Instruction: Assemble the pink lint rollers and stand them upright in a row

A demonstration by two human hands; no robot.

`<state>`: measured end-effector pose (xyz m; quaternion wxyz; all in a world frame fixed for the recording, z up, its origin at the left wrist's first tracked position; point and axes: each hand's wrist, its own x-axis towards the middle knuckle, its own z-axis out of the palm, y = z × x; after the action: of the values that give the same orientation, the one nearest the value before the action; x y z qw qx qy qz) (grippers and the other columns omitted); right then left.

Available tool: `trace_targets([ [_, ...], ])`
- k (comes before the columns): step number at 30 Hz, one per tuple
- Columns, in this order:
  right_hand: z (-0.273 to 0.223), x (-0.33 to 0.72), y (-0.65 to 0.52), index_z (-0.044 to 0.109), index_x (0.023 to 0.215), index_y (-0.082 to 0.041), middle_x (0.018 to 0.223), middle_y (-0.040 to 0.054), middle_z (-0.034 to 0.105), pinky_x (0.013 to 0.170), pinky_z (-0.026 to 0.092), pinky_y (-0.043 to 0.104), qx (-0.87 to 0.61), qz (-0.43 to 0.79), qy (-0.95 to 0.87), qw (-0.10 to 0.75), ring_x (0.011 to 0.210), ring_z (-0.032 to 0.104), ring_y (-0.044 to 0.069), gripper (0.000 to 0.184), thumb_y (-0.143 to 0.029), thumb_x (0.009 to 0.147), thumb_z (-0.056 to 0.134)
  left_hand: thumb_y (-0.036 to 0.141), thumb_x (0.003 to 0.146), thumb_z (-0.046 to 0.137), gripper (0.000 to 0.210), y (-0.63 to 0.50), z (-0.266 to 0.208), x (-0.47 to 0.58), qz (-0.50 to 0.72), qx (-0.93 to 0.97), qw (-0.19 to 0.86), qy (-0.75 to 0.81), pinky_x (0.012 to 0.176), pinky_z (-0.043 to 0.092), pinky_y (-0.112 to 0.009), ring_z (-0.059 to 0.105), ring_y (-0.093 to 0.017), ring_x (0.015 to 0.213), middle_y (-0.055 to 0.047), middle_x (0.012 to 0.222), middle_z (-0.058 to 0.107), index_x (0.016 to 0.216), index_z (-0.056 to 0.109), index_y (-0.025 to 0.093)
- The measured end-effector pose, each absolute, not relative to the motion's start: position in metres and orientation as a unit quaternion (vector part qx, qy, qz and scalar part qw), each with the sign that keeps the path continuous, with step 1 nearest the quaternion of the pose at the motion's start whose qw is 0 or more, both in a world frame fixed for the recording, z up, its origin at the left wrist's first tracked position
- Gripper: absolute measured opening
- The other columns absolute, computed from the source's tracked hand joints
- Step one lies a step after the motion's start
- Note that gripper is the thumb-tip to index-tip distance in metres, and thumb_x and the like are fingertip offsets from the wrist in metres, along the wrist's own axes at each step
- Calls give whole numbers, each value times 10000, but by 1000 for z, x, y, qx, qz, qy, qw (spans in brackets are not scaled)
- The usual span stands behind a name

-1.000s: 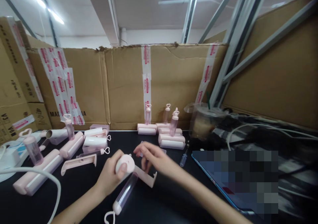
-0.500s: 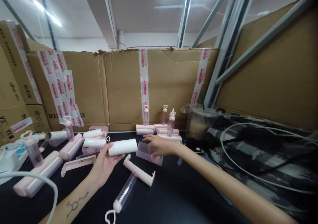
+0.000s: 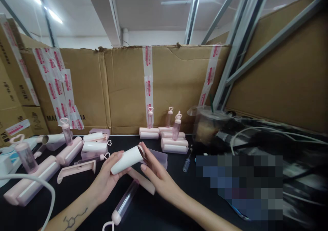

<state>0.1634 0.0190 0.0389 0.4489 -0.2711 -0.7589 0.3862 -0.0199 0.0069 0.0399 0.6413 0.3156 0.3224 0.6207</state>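
Note:
A white paper roll (image 3: pixel 127 160) with a brown cardboard core, like a lint roller refill, lies tilted in my left hand (image 3: pixel 107 171), whose fingers wrap its left end. My right hand (image 3: pixel 161 178) is at the roll's raised right end, fingers stretched out and fingertips by the core opening; the thumb stands apart. Below the hands rests a pink lint roller frame (image 3: pixel 143 181), partly hidden, joined to a clear handle (image 3: pixel 127 198) with a heart-shaped loop. Behind my right hand sits a translucent pink cover (image 3: pixel 157 157), partly covered by the fingers.
Several pink lint rollers (image 3: pixel 69 151) stand at left, near white rolls (image 3: pixel 95 146) and a loose pink frame (image 3: pixel 77 171). More rollers (image 3: pixel 175 145) stand against the cardboard wall (image 3: pixel 128 87). At right are a small screwdriver-like tool (image 3: pixel 186 164), a drink cup (image 3: pixel 208 125) and cables.
My right hand has left the translucent cover and come left to the roll's end. The roll has tilted, its right end up and showing the core. The view has shifted slightly.

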Motion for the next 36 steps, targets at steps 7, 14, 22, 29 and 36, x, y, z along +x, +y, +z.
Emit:
trace_targets([
  [7,36,170,11,41,1421,-293,1497,1,40,1104,108,422,-251,305,-825,404,1356,103,198,707,-274,872,486,261,767,631,200,8,38,-20,622,354,619,325,763,532,-304,573,-177,911,-51,982,586,934,624,151],
  [14,34,166,5,67,1431,-210,1494,61,77,1065,215,477,-232,235,-850,411,1344,147,275,744,-279,822,489,289,736,660,207,9,38,-23,615,399,589,340,740,523,-307,573,-164,846,-25,881,571,877,596,152],
  [22,55,176,15,246,1370,-238,1369,109,370,1017,328,388,-278,149,-848,425,1236,375,240,694,-304,785,613,368,817,548,308,2,45,-25,536,461,623,334,763,459,-273,548,-156,890,-36,1025,565,1085,525,219],
  [29,71,195,27,519,1105,-197,1038,47,613,793,466,285,-350,226,-810,413,911,588,192,391,-388,775,606,579,830,343,554,28,24,-38,508,607,457,406,888,368,-345,458,-250,1077,-82,1139,532,1249,422,225],
  [36,67,198,45,550,1034,-181,912,31,633,696,467,280,-411,240,-762,438,788,591,186,365,-415,759,604,422,829,415,365,35,9,-32,377,694,334,514,985,265,-382,431,-248,1063,-85,1047,535,1078,550,191],
])
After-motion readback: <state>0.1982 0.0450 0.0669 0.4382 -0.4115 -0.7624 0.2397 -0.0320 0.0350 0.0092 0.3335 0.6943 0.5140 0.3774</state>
